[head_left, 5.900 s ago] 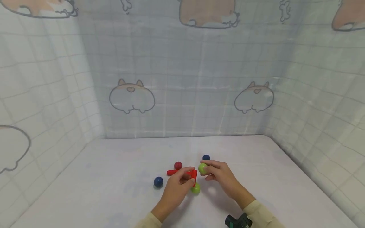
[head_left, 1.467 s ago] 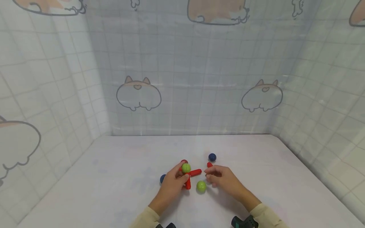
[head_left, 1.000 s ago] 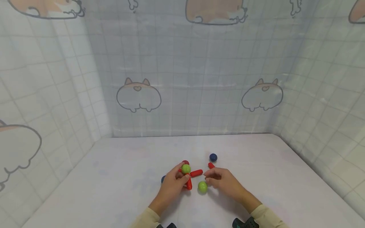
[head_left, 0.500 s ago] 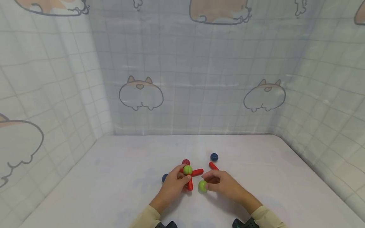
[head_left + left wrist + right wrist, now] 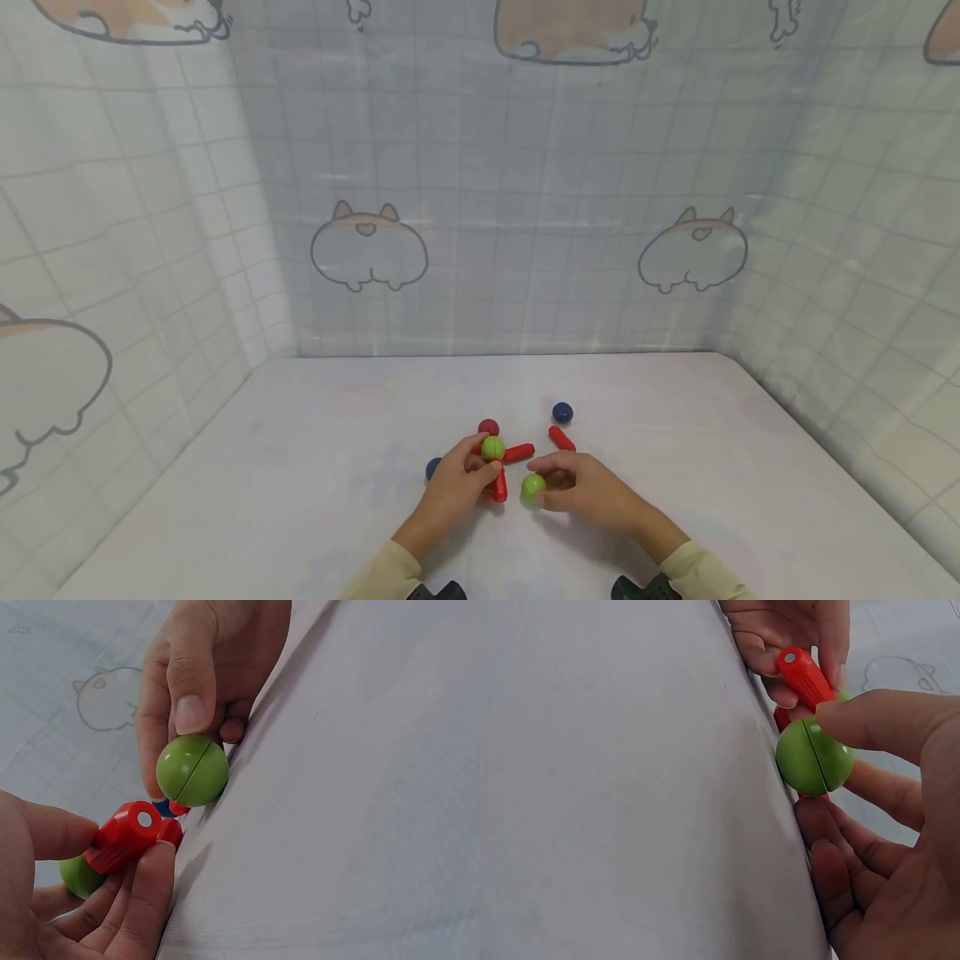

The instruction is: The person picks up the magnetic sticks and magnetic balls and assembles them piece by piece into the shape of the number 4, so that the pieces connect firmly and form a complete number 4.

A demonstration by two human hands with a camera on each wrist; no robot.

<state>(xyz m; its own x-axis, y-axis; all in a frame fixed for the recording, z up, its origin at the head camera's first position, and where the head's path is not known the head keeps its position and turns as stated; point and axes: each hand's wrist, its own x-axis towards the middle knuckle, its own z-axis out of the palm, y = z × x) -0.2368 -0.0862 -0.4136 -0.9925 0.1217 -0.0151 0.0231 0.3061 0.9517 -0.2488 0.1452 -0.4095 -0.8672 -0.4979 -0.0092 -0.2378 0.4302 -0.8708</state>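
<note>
Left hand (image 5: 457,487) curled round red stick assembly (image 5: 498,483): thumb & fingers pinching a red rod (image 5: 127,836), w/ green ball (image 5: 492,447) stuck on its top end. Right hand (image 5: 581,492) pinching second green ball (image 5: 533,487) btwn thumb & fingertips, ball touching or just off white tabletop (image 5: 337,467); can't tell which. Second green ball at 3 o'clock of held rod, just beside it, not joined. Seen from left wrist, same ball (image 5: 193,770) just above rod's open end, small gap. Another red rod (image 5: 517,453) sticking out from top ball toward 2 o'clock. Red ball (image 5: 488,427) at 12 o'clock behind assembly. Loose red rod (image 5: 561,437) at 12 o'clock of right hand, near. Blue ball (image 5: 562,412) just beyond it. Other blue ball (image 5: 432,467) at 10 o'clock of left hand, partly hidden by knuckles.
</note>
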